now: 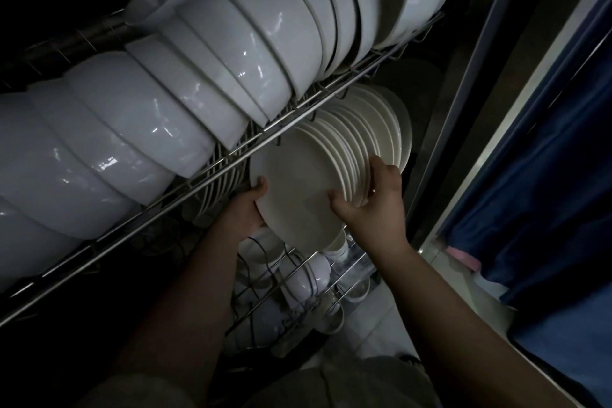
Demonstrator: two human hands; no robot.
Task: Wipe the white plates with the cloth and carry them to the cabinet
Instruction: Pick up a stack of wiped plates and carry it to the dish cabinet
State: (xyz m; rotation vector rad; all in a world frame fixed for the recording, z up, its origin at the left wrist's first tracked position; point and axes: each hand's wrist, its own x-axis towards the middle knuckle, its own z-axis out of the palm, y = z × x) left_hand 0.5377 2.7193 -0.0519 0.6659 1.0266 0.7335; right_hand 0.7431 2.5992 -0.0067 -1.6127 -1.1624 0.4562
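White front plate (294, 185): left hand (246, 212) curls fingers round its eight-o'clock rim; right hand (381, 192) pinches upright plates (374, 122) behind.

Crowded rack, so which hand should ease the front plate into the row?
Probably the left hand: it grips the front plate by its rim, while the right hand holds the row of plates.

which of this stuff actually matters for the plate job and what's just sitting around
In the job:
- white plates, stood on edge in a row
- left hand and right hand, both gripping them
- no cloth in view

Just there:
- white bowls on the upper rack
- small white crockery below
- blue fabric
- pink item
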